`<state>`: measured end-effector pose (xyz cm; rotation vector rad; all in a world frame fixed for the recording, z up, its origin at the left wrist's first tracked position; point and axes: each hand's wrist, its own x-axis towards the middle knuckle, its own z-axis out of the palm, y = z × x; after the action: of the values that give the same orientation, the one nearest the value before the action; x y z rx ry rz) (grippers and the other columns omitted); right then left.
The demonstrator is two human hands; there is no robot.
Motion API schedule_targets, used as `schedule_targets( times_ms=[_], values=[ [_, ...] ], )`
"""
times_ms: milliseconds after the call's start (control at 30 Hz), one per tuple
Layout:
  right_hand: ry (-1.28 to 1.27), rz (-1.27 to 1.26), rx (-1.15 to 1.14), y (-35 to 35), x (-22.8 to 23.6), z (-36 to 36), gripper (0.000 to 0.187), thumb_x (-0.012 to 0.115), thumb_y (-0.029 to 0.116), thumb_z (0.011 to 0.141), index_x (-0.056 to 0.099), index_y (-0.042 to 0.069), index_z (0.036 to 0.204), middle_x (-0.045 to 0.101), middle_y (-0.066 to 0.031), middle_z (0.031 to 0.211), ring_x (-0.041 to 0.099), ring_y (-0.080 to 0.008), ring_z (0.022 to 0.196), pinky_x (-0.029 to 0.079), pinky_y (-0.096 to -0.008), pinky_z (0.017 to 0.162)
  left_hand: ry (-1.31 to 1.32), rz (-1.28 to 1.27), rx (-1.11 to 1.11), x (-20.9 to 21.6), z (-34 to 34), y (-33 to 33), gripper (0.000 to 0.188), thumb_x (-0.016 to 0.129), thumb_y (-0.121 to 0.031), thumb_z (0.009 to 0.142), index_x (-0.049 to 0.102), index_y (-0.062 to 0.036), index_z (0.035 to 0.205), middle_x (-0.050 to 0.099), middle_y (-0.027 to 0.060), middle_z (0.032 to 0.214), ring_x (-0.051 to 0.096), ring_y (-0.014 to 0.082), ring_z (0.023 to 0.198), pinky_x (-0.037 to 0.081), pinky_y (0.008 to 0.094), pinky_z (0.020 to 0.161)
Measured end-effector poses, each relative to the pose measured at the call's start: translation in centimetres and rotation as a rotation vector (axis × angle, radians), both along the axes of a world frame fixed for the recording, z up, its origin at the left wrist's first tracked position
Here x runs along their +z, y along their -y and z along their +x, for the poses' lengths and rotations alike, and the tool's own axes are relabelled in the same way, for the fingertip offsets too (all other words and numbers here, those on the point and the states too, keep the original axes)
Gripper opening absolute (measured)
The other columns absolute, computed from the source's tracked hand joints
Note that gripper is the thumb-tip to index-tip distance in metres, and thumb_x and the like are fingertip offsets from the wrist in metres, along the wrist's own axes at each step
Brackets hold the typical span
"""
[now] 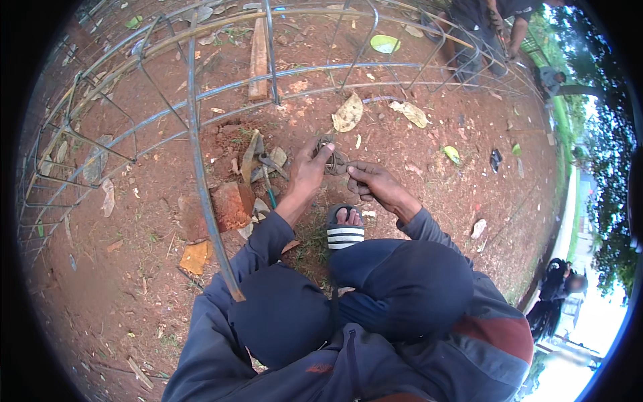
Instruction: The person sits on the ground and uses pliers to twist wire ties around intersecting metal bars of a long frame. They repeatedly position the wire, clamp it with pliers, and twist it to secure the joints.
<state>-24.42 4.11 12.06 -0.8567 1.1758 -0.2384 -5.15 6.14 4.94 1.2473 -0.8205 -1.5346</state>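
Observation:
A small coil of thin tie wire [333, 159] is gripped in my left hand [309, 167], its thumb pressed over the loops. Just to the right, my right hand [376, 183] has its thumb and index finger pinched together at the coil's edge, seemingly on a strand of the wire; the other fingers curl under. Both hands are in front of my knees, above the soil. On the ground left of my left wrist lies a metal hand tool [268, 175] with a green handle, partly among dry leaves.
A cage of bent steel bars [241, 84] arches across the far side and left. One bar [199, 154] reaches close to my left knee. A broken brick [231, 206] and a wooden plank [258, 57] lie on reddish soil. Another person [479, 33] crouches far right.

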Motion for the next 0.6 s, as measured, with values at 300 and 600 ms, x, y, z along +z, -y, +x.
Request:
schedule_targets(
  times_ms=[300,600],
  values=[
    [0.194,-0.343,0.154,3.7,5.9,-4.7,0.053,0.06,0.012,0.104,0.044,0.0,0.153,0.068,-0.0148,0.125,0.067,-0.022,0.108,0.056,-0.0343,0.094,-0.709,0.142,0.112,4.1,-0.4,0.7,0.023,0.052,-0.017,0.108,0.053,0.0011,0.123,0.068,0.016,0.112,0.073,0.0256,0.095,0.063,0.039,0.078],
    [0.163,-1.104,0.251,8.9,-0.8,-5.8,0.017,0.066,0.003,0.096,0.077,0.001,0.109,0.071,-0.0096,0.114,0.068,-0.0189,0.102,0.055,-0.032,0.088,-0.63,0.114,0.014,3.5,-5.2,3.5,0.032,0.052,-0.011,0.105,0.048,0.0,0.135,0.061,0.0096,0.106,0.065,0.0202,0.085,0.056,0.0357,0.072]
  ],
)
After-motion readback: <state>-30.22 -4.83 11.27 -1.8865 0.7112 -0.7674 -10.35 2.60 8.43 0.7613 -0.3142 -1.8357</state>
